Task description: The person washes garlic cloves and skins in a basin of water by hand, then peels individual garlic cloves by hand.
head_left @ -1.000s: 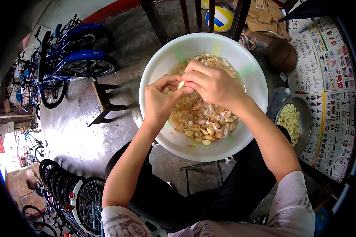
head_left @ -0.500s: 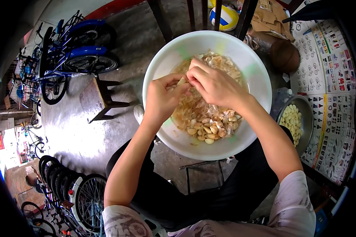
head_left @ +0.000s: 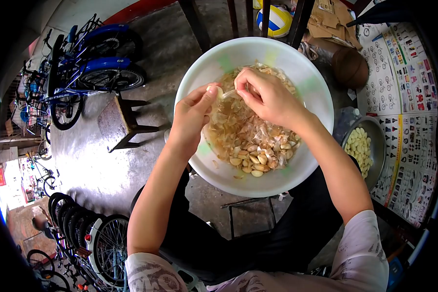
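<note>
My left hand (head_left: 194, 112) pinches a pale garlic clove (head_left: 216, 91) over the left side of a large white basin (head_left: 190, 163). A thin strip of skin (head_left: 228, 94) stretches from the clove to my right hand (head_left: 265, 97), whose thumb and fingers are closed on it. Under both hands the basin holds water with loose garlic skins (head_left: 248, 129). Unpeeled cloves (head_left: 255, 160) lie together near its lower edge. To the right, a metal bowl (head_left: 378, 151) contains many peeled cloves (head_left: 359, 148).
A wooden stool (head_left: 124, 121) stands left of the basin, with bicycles (head_left: 107, 73) beyond it. Dark chair slats (head_left: 233, 19) rise behind the basin. A brown ball (head_left: 350, 68), a volleyball (head_left: 276, 22) and cardboard (head_left: 331, 24) lie at the back right. Printed sheets (head_left: 406, 121) cover the right side.
My hands have moved apart. The left has shifted left with the clove, and the skin strip now shows between the clove and my right fingers.
</note>
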{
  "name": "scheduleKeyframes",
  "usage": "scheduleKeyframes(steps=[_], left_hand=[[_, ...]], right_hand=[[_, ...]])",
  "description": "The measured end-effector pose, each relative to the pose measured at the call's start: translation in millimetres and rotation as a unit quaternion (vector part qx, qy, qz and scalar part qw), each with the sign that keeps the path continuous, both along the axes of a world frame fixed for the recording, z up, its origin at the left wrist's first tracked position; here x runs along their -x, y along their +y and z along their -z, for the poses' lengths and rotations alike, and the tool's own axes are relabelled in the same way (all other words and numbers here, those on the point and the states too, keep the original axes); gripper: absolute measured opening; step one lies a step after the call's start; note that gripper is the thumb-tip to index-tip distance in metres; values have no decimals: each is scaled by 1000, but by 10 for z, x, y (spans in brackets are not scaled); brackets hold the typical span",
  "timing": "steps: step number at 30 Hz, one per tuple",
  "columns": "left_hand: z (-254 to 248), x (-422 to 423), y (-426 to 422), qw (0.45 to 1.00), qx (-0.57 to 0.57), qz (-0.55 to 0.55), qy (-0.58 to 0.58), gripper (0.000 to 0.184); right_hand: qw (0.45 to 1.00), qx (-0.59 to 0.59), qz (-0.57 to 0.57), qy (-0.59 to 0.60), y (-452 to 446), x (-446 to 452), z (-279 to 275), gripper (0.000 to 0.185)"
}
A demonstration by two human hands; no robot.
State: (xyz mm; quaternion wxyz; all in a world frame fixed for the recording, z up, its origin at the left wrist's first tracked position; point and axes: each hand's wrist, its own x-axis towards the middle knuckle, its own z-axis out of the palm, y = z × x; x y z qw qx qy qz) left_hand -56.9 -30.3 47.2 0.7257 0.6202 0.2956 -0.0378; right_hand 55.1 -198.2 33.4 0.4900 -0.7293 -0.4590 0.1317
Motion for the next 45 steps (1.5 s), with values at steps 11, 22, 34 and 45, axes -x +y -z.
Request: scheduleKeyframes(steps=[11,22,34,45], left_hand=[[114,-18,55,993,81,-76,-38,29],[84,-11,-67,994,49,-76,-58,30],[73,-62,-46,985,-134,-48,-94,31],[56,-67,6,983,-122,26,-133,37]], right_hand=[[986,21,-38,163,-102,-138,21,7],[997,11,58,57,52,90,5,33],[993,3,71,94,5,33,16,15],[986,24,69,150,-81,-70,-68,16]])
